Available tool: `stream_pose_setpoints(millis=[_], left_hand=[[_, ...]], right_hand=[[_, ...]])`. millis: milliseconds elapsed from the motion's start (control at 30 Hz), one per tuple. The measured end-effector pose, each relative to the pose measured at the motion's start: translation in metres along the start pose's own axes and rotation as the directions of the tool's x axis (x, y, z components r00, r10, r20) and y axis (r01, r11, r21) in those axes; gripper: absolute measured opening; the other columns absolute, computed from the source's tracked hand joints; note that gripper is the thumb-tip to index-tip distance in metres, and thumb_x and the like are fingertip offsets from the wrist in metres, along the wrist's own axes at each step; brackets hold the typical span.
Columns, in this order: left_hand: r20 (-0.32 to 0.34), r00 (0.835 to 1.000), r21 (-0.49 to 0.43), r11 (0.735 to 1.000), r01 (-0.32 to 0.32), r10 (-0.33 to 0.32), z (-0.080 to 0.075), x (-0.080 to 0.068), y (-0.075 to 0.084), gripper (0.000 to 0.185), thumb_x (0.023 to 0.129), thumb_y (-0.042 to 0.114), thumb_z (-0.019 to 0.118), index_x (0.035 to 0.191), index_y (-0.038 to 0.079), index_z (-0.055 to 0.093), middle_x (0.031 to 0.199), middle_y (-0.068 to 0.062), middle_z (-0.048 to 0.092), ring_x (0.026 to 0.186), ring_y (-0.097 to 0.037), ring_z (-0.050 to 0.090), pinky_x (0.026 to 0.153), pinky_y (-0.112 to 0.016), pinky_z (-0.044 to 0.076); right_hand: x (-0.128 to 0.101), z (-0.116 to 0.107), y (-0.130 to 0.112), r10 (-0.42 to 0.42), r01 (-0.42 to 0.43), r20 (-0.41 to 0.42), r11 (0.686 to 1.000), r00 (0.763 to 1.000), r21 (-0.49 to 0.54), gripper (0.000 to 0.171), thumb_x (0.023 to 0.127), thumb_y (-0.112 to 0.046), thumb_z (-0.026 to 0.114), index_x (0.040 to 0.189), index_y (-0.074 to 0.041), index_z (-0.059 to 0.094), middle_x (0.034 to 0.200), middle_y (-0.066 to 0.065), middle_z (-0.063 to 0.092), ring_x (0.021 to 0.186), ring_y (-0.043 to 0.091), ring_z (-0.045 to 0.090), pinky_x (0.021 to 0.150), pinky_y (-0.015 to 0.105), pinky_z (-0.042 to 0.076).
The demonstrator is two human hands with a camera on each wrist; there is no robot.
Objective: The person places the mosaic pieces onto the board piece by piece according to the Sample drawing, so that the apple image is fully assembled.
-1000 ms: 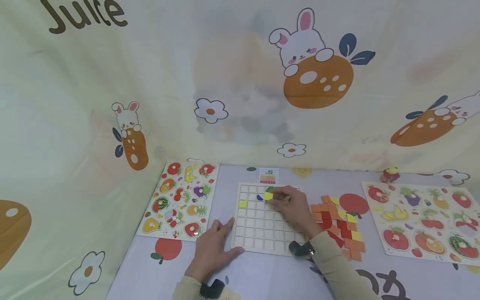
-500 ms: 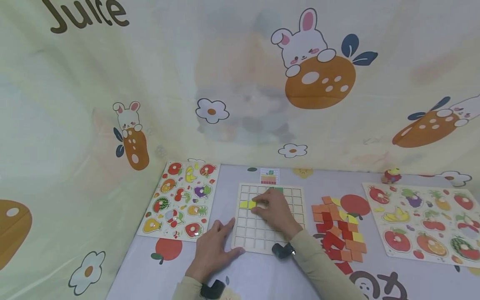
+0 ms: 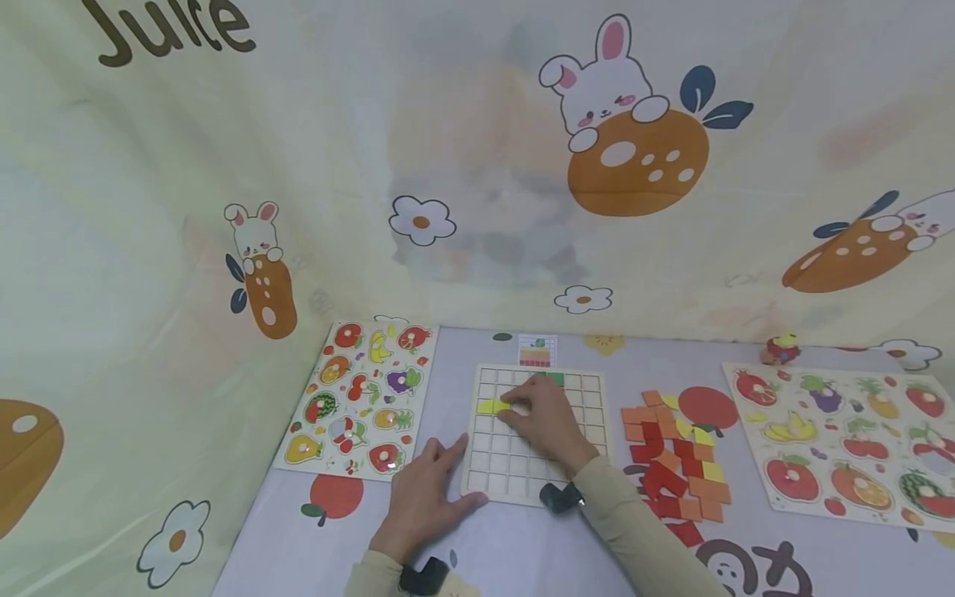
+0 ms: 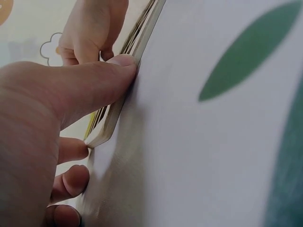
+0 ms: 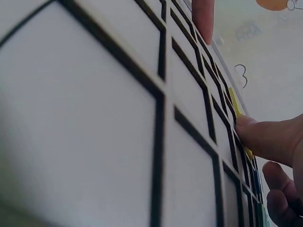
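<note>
Shifting leftward over the board (image 3: 497, 464) during the last second, the right hand (image 3: 548, 423) brought a yellow tile (image 3: 501, 407) to the square just beside another yellow tile (image 3: 485, 406). Its thumb and forefinger pinched the tile there, and it looked flatter than half a second earlier; the row, I judged, was nearly two yellows long. The left hand (image 3: 425, 493) stayed at the near left corner, fingers spread, thumb and forefinger resting against the board.

Whether the tile was fully seated was hard to tell, since the fingertips covered its right side. The right hand hid the squares behind it; a blue tile (image 5: 257, 180) showed only as a sliver in the right wrist view, and the green tile (image 3: 556, 379) was partly covered. The small card (image 3: 537, 351) beyond the board was too small to read.
</note>
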State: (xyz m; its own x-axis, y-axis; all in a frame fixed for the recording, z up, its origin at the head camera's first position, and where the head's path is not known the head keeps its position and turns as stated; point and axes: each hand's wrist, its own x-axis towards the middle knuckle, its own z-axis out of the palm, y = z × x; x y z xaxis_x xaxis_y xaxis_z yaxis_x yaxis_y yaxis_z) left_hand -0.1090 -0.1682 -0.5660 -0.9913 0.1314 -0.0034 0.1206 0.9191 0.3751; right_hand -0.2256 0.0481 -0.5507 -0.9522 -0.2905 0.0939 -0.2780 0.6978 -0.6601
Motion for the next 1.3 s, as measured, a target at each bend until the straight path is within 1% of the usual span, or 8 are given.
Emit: stream_pose_setpoints(millis=[133, 267, 467, 633, 833, 1000, 1100, 1300], left_hand=[[0.002, 1.000, -0.004, 1.000, -0.002, 0.002, 0.000, 0.001, 0.001, 0.091, 0.082, 0.066, 0.081, 0.159, 0.027, 0.051, 0.099, 0.005, 0.045, 0.075, -0.006, 0.039, 0.062, -0.023, 0.031], [0.006, 1.000, -0.001, 1.000, -0.003, 0.003, -0.001, 0.001, 0.002, 0.091, 0.082, 0.066, 0.081, 0.159, 0.027, 0.051, 0.099, 0.005, 0.046, 0.075, -0.006, 0.039, 0.063, -0.023, 0.031], [-0.001, 1.000, -0.001, 1.000, -0.006, 0.006, -0.001, 0.003, 0.002, 0.091, 0.082, 0.066, 0.081, 0.159, 0.028, 0.052, 0.098, 0.005, 0.045, 0.075, -0.006, 0.039, 0.062, -0.023, 0.032], [-0.018, 1.000, 0.002, 1.000, -0.020, 0.020, 0.000, 0.004, 0.002, 0.091, 0.081, 0.067, 0.081, 0.158, 0.028, 0.053, 0.097, 0.005, 0.045, 0.074, -0.006, 0.038, 0.061, -0.022, 0.030], [-0.019, 1.000, -0.006, 1.000, -0.022, 0.022, 0.002, 0.004, 0.002, 0.091, 0.082, 0.068, 0.080, 0.158, 0.027, 0.053, 0.096, 0.006, 0.045, 0.073, -0.006, 0.038, 0.061, -0.022, 0.029], [0.000, 1.000, -0.017, 1.000, -0.009, 0.009, 0.003, 0.004, 0.003, 0.091, 0.082, 0.069, 0.079, 0.159, 0.028, 0.052, 0.097, 0.007, 0.044, 0.074, -0.005, 0.038, 0.061, -0.022, 0.030], [0.012, 1.000, -0.025, 1.000, 0.005, -0.005, 0.002, 0.003, 0.003, 0.092, 0.082, 0.069, 0.079, 0.159, 0.029, 0.051, 0.097, 0.007, 0.045, 0.074, -0.005, 0.039, 0.062, -0.022, 0.031], [0.035, 0.999, -0.030, 0.999, 0.033, -0.032, -0.002, 0.001, 0.003, 0.093, 0.081, 0.069, 0.081, 0.160, 0.030, 0.050, 0.099, 0.006, 0.047, 0.076, -0.007, 0.041, 0.063, -0.024, 0.033]], right_hand=[[0.001, -0.001, 0.000, 0.010, -0.010, -0.010, 0.999, 1.000, -0.036, 0.025, 0.089, -0.031, 0.086, 0.110, -0.019, 0.084, 0.105, 0.000, 0.068, 0.097, 0.018, 0.053, 0.088, 0.037, 0.042], [0.002, -0.001, -0.002, 0.015, -0.016, -0.025, 0.999, 1.000, -0.051, 0.026, 0.087, -0.031, 0.087, 0.110, -0.019, 0.084, 0.107, 0.001, 0.068, 0.100, 0.019, 0.054, 0.089, 0.039, 0.044], [0.004, 0.001, -0.005, 0.017, -0.016, 0.016, 1.000, 1.000, -0.023, 0.031, 0.090, -0.031, 0.086, 0.118, -0.020, 0.082, 0.110, 0.000, 0.064, 0.102, 0.019, 0.052, 0.091, 0.038, 0.043], [0.005, 0.001, -0.006, 0.006, -0.004, 0.024, 0.998, 1.000, -0.065, 0.028, 0.091, -0.032, 0.085, 0.115, -0.020, 0.083, 0.107, -0.001, 0.063, 0.102, 0.019, 0.052, 0.091, 0.038, 0.043], [0.003, -0.005, 0.000, 0.001, -0.001, 0.020, 1.000, 1.000, -0.012, 0.030, 0.091, -0.028, 0.085, 0.119, -0.018, 0.082, 0.110, 0.000, 0.064, 0.102, 0.018, 0.053, 0.090, 0.037, 0.044], [-0.001, -0.034, 0.018, 0.084, -0.085, 0.022, 0.996, 0.996, 0.007, 0.034, 0.093, -0.028, 0.082, 0.125, -0.018, 0.080, 0.114, 0.003, 0.067, 0.105, 0.023, 0.054, 0.088, 0.040, 0.044], [-0.003, -0.064, 0.038, 0.168, -0.168, 0.016, 0.986, 0.986, -0.011, 0.036, 0.095, -0.029, 0.078, 0.128, -0.015, 0.078, 0.117, 0.009, 0.066, 0.108, 0.028, 0.053, 0.088, 0.042, 0.045], [-0.020, -0.127, 0.086, 0.308, -0.305, 0.044, 0.951, 0.951, -0.053, 0.047, 0.099, -0.029, 0.073, 0.142, -0.008, 0.067, 0.134, 0.023, 0.060, 0.120, 0.041, 0.053, 0.092, 0.055, 0.052]])
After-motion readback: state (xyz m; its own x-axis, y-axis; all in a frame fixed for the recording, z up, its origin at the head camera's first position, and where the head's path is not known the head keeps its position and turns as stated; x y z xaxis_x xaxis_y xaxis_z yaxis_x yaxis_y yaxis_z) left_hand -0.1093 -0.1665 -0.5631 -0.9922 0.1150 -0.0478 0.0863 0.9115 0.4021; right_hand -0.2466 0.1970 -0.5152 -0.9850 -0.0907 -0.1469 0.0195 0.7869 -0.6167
